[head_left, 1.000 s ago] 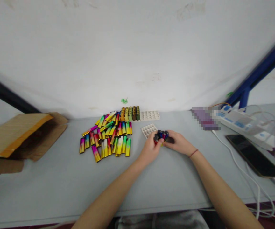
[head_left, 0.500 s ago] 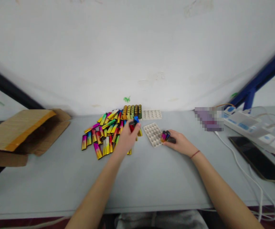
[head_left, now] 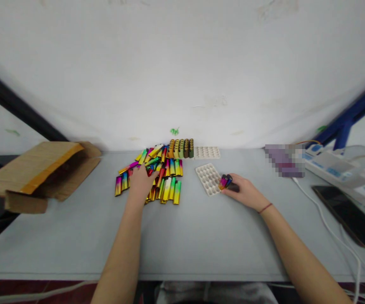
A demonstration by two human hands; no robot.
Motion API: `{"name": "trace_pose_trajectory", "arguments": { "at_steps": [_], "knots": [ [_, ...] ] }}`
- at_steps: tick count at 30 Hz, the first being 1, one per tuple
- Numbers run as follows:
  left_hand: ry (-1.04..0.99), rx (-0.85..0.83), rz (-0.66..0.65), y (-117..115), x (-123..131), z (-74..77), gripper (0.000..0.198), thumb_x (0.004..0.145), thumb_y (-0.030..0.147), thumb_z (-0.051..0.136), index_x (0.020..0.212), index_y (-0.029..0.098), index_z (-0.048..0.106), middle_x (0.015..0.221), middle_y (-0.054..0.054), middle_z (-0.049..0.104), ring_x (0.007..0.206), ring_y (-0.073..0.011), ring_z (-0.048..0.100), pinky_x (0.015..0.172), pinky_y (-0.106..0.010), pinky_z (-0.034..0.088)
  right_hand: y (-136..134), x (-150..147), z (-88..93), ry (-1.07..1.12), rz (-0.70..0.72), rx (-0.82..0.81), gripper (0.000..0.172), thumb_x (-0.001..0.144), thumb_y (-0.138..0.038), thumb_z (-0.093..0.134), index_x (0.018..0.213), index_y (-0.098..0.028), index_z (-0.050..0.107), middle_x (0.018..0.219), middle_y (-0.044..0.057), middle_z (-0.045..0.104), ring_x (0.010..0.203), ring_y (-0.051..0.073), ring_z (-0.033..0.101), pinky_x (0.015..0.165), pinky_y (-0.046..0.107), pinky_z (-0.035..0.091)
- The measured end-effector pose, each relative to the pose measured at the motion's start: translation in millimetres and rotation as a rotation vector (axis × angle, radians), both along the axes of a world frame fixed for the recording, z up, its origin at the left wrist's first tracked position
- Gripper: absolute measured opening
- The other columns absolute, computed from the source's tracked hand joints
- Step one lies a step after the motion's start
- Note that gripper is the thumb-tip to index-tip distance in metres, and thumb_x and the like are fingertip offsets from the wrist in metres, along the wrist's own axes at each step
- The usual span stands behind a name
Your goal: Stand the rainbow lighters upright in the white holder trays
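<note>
My left hand point(head_left: 140, 180) is over the pile of shiny multicoloured tubes point(head_left: 167, 188), left of centre. A red piece shows at its fingertips; whether the fingers grip it is unclear. My right hand point(head_left: 240, 190) is closed around a few dark and purple tubes point(head_left: 226, 181), held at the right edge of a tilted white tray with round hollows point(head_left: 208, 179). Behind the pile, several tubes stand upright in a block of rows point(head_left: 181, 148). A second white tray point(head_left: 207, 153) lies flat beside that block, near the wall.
An open cardboard box point(head_left: 39, 169) lies at the left. Toward the right are a blurred purple object point(head_left: 284, 161), a white power strip point(head_left: 337, 169), a dark phone point(head_left: 350, 215) and white cables. A white wall point(head_left: 182, 76) rises behind the table point(head_left: 182, 245).
My left hand has moved left and slightly down, from beside the upright block onto the pile. My right hand still holds its tubes by the tray. The whole view has shifted slightly.
</note>
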State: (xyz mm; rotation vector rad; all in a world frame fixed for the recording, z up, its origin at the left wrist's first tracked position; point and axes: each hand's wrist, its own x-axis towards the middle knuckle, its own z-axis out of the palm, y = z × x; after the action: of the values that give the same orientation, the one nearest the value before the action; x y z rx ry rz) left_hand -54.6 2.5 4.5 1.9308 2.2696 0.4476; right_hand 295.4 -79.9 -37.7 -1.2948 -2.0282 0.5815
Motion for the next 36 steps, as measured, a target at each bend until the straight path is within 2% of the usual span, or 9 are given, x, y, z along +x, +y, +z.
{"name": "trace_pose_trajectory", "arguments": {
  "at_steps": [3,11,17,19,21,24,26,31,36],
  "knots": [
    [-0.099,0.078,0.034,-0.9,-2.2,-9.7,0.074,0.083,0.042,0.061,0.143,0.003,0.045,0.133,-0.027,0.056,0.127,-0.0378,0.054,0.107,-0.048,0.041,-0.7,-0.7,0.9,0.008,-0.008,-0.008,0.024,0.086,-0.038,0.068,0.101,-0.02,0.069,0.103,0.01,0.072,0.093,0.025,0.067,0.086,0.04,0.055],
    [-0.169,0.29,-0.055,-2.4,-3.3,-37.1,0.056,0.087,0.032,0.053,0.137,0.007,0.05,0.132,-0.025,0.053,0.129,-0.0377,0.05,0.111,-0.054,0.038,-3.2,-2.7,4.9,0.012,-0.023,-0.013,0.022,0.086,-0.038,0.068,0.099,-0.02,0.068,0.1,0.009,0.071,0.09,0.025,0.067,0.085,0.04,0.055],
    [-0.161,0.448,-0.061,-9.8,8.8,-24.5,0.053,0.091,0.035,0.049,0.136,0.008,0.052,0.141,-0.024,0.049,0.142,-0.0379,0.036,0.119,-0.057,0.026,-3.3,-1.7,8.3,0.033,-0.002,-0.05,0.022,0.089,-0.036,0.063,0.102,-0.02,0.068,0.102,0.009,0.071,0.092,0.024,0.067,0.086,0.04,0.055],
    [-0.21,0.511,-0.161,-17.5,21.2,-15.4,0.048,0.093,0.035,0.047,0.134,0.011,0.055,0.139,-0.021,0.052,0.139,-0.0337,0.041,0.119,-0.053,0.029,-2.1,-1.0,8.5,0.049,0.009,-0.064,0.023,0.089,-0.037,0.063,0.103,-0.02,0.068,0.105,0.009,0.072,0.094,0.025,0.067,0.087,0.04,0.054],
    [-0.295,0.496,-0.384,-28.1,40.8,-9.7,0.043,0.095,0.033,0.045,0.131,0.014,0.058,0.133,-0.018,0.059,0.131,-0.0283,0.052,0.116,-0.047,0.037,-0.7,-0.5,8.4,0.065,0.024,-0.071,0.024,0.089,-0.038,0.063,0.103,-0.02,0.069,0.108,0.01,0.072,0.096,0.025,0.067,0.088,0.04,0.054],
    [-0.381,0.309,-0.781,-45.0,79.2,-12.1,0.043,0.092,0.039,0.055,0.129,0.018,0.06,0.129,-0.014,0.063,0.126,-0.0261,0.057,0.112,-0.044,0.043,0.8,0.0,7.5,0.085,0.039,-0.075,0.024,0.088,-0.039,0.065,0.102,-0.021,0.07,0.109,0.01,0.072,0.099,0.026,0.067,0.09,0.041,0.054],
    [-0.417,0.22,-0.927,-52.7,104.7,-18.3,0.049,0.088,0.043,0.063,0.13,0.018,0.059,0.133,-0.015,0.062,0.128,-0.0272,0.056,0.112,-0.044,0.044,1.4,0.2,6.9,0.096,0.043,-0.068,0.024,0.088,-0.04,0.066,0.1,-0.021,0.071,0.108,0.009,0.072,0.1,0.026,0.067,0.092,0.041,0.053],
    [-0.496,0.13,-0.969,-56.3,142.7,-30.5,0.036,0.09,0.042,0.063,0.117,0.018,0.063,0.113,-0.012,0.068,0.109,-0.0255,0.064,0.099,-0.041,0.051,0.4,-1.5,11.0,0.112,0.072,-0.066,0.023,0.088,-0.042,0.066,0.095,-0.02,0.073,0.105,0.01,0.073,0.099,0.026,0.067,0.093,0.042,0.053],
    [-0.563,0.137,-0.933,-56.1,145.2,-36.6,0.019,0.093,0.033,0.059,0.104,0.018,0.063,0.103,-0.009,0.067,0.098,-0.0228,0.064,0.09,-0.036,0.052,-3.2,-2.1,18.4,0.159,0.041,-0.122,0.031,0.086,-0.05,0.067,0.093,-0.021,0.073,0.096,0.007,0.075,0.092,0.025,0.068,0.089,0.04,0.054]
  ]
}}
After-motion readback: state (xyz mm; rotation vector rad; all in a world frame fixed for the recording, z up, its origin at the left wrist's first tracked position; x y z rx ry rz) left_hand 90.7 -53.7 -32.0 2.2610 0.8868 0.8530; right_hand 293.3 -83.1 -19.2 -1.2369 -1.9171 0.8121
